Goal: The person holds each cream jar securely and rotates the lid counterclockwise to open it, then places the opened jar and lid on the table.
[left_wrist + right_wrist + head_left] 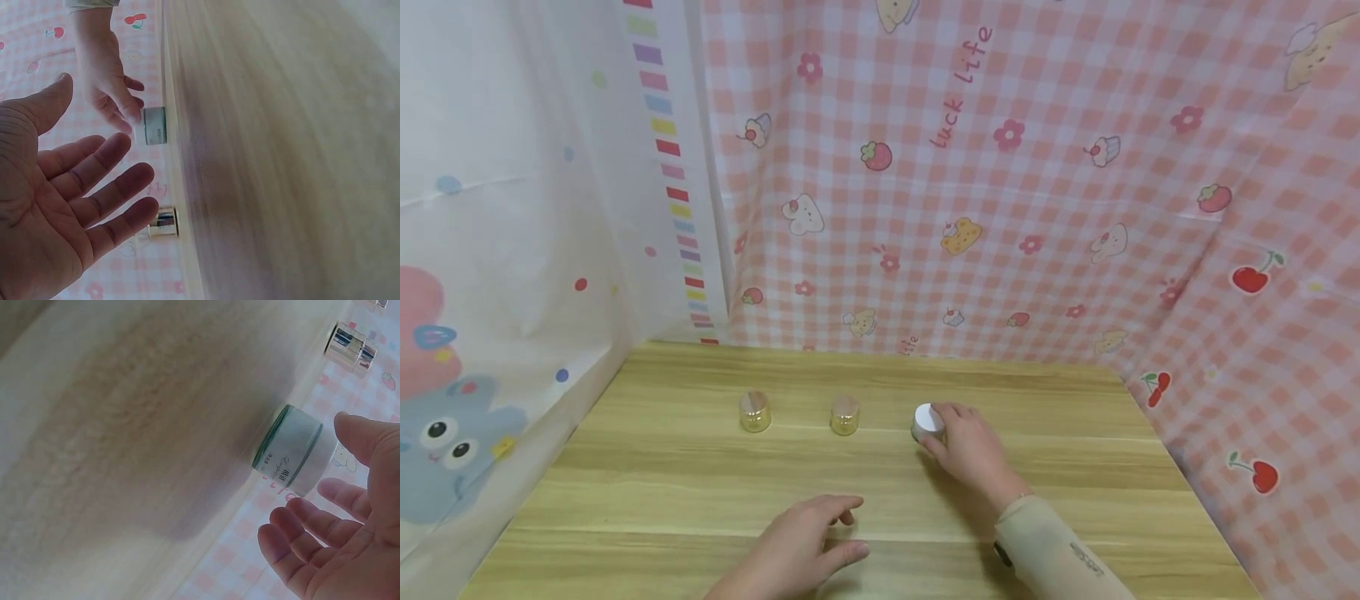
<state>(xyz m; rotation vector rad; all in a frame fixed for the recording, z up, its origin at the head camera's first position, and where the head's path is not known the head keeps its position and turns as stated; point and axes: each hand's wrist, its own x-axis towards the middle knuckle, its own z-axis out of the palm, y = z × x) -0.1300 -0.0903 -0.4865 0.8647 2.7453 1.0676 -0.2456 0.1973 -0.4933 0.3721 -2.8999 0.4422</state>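
Observation:
A small jar with a white lid and a pale, printed body stands on the wooden table. My right hand pinches its lid between thumb and index finger; in the right wrist view the other fingers curve below, off the jar. My left hand hovers above the table's near part, holding nothing, with its fingers spread and loosely bent. Two gold jars stand left of the white-lidded one: a middle gold jar and a left gold jar. Neither hand touches them.
The wooden table ends at a pink checked cloth hung behind it. White patterned cloth hangs on the left side, and cherry-printed checked cloth on the right.

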